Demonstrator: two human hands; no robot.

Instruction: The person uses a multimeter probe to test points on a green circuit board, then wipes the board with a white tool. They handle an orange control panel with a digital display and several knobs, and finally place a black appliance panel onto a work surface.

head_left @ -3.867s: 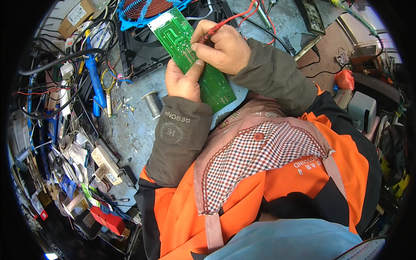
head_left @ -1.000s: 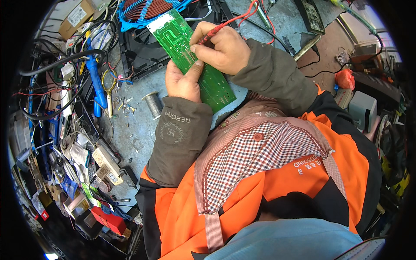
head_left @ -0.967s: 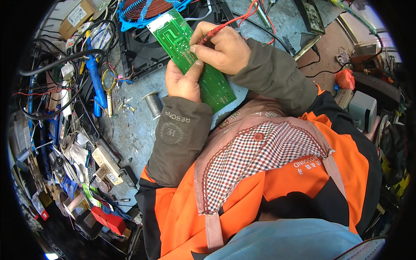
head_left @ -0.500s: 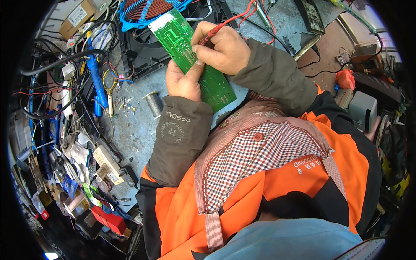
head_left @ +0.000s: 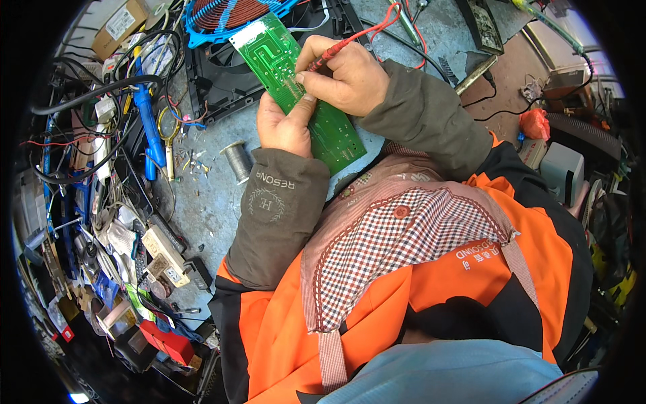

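A long green circuit board (head_left: 336, 138) is held tilted above the bench, its soldered side up. My left hand (head_left: 286, 128) is closed on the board's near left edge, with the thumb lying on its face. Between the fingers of my right hand (head_left: 353, 79) sits a red test probe (head_left: 326, 54), its red lead running up and away to the right. The probe points down at the board's middle, where my right fingertips rest close to the solder joints. Whether its tip touches a joint is hidden by my fingers.
Behind the board lies a black frame (head_left: 222, 91) beneath a blue-rimmed coil (head_left: 235, 17). A solder wire spool (head_left: 237, 163) stands left of my sleeve. Tools and cables crowd the left side, among them a blue-handled tool (head_left: 148, 124), a magnifying glass (head_left: 169, 128) and a power strip (head_left: 163, 252).
Almost nothing differs. My right hand and the probe have shifted very slightly left along the board, while my left hand keeps its hold.
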